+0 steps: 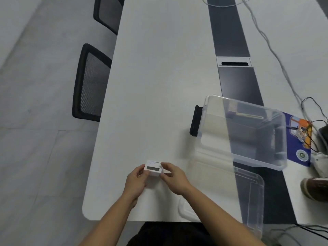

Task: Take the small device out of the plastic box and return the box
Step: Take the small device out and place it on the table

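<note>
A long white table [159, 86] fills the room's middle, with two black mesh chairs [90, 82] along its nine o'clock edge. At three o'clock sits the clear plastic box [248, 132], open, a black latch [195, 120] on its side; its clear lid [248, 196] lies flat at five o'clock. At six o'clock the left hand [135, 181] and right hand [173, 178] both pinch the small white device [153, 168] between fingers, screen facing up, well apart from the box.
</note>
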`<act>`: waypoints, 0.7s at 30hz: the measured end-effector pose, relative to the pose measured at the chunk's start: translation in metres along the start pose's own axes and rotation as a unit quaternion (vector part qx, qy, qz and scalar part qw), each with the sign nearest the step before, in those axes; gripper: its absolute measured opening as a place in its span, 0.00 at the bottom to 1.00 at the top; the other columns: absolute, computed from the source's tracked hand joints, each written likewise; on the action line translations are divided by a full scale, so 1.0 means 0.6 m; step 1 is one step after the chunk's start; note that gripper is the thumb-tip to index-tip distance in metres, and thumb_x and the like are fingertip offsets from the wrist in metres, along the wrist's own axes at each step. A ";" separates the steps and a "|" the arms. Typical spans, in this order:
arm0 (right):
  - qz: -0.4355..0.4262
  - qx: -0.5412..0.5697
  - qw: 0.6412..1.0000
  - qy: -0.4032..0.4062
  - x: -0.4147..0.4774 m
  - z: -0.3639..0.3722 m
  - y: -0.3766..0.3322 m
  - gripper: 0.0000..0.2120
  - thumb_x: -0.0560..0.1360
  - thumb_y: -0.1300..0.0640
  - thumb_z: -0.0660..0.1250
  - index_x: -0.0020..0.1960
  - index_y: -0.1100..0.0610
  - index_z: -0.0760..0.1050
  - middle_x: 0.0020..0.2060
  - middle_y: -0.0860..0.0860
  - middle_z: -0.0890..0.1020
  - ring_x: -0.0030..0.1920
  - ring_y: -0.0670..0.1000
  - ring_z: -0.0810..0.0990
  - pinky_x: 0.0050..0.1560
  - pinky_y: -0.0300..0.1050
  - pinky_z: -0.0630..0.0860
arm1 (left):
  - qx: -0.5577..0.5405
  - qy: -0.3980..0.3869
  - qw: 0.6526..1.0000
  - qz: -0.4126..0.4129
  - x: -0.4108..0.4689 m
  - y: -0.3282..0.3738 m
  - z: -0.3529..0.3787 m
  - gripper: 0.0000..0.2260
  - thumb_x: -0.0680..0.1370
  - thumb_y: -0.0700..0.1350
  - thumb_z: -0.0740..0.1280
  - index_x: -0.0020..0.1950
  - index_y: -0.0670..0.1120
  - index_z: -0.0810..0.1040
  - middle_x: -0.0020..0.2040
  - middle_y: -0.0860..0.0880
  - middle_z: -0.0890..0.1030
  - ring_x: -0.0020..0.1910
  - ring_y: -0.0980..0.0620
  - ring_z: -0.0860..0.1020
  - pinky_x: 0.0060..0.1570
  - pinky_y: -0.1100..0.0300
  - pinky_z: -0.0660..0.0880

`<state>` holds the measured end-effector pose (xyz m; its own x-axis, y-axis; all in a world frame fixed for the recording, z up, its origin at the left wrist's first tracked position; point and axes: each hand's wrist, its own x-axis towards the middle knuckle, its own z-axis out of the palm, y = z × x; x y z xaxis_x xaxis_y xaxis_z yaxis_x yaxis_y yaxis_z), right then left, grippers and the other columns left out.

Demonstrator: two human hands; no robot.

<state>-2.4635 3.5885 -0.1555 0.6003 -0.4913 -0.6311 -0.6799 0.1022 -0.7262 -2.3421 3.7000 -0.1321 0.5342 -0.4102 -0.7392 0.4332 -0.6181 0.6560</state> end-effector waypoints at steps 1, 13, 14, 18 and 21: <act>0.000 -0.005 1.000 -0.001 0.005 0.006 -0.001 0.22 0.78 0.56 0.66 0.72 0.54 0.71 0.68 0.49 0.76 0.54 0.44 0.80 0.63 0.41 0.73 | 0.001 0.004 1.000 0.002 0.004 0.001 -0.006 0.09 0.82 0.42 0.65 0.56 0.57 0.77 0.58 0.51 0.82 0.58 0.50 0.79 0.57 0.50 0.77; -0.001 -0.025 1.000 -0.018 0.042 0.034 -0.048 0.19 0.80 0.55 0.61 0.70 0.51 0.74 0.65 0.48 0.79 0.63 0.51 0.79 0.65 0.45 0.71 | 0.014 0.021 1.000 0.008 0.035 0.014 -0.049 0.08 0.82 0.45 0.65 0.60 0.56 0.75 0.61 0.49 0.81 0.56 0.55 0.79 0.52 0.52 0.78; 0.001 -0.033 0.999 -0.013 0.040 0.034 -0.048 0.20 0.80 0.54 0.61 0.71 0.51 0.72 0.66 0.49 0.78 0.65 0.51 0.77 0.65 0.44 0.71 | 0.021 0.024 0.999 0.009 0.036 0.013 -0.048 0.09 0.82 0.46 0.65 0.61 0.55 0.74 0.63 0.48 0.81 0.57 0.54 0.79 0.52 0.53 0.78; 0.032 -0.064 0.997 0.009 0.020 0.021 -0.035 0.31 0.80 0.46 0.59 0.80 0.52 0.55 0.72 0.53 0.71 0.69 0.54 0.73 0.68 0.46 0.67 | 0.131 0.062 0.989 0.040 0.031 0.005 -0.038 0.24 0.82 0.48 0.64 0.77 0.47 0.66 0.75 0.46 0.71 0.71 0.46 0.72 0.68 0.49 0.71; 0.021 -0.063 0.996 0.055 -0.011 0.000 -0.006 0.31 0.80 0.45 0.59 0.80 0.50 0.54 0.74 0.50 0.67 0.69 0.51 0.72 0.69 0.47 0.66 | 0.285 0.129 0.939 0.147 0.011 0.005 -0.022 0.26 0.81 0.47 0.65 0.79 0.46 0.65 0.79 0.46 0.65 0.77 0.45 0.62 0.72 0.48 0.64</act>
<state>-2.4646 3.5914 -0.1489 0.5255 -0.5817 -0.6209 -0.7549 0.0179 -0.6557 -2.3275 3.7039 -0.1331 0.7594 -0.4882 -0.4302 -0.1788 -0.7922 0.5835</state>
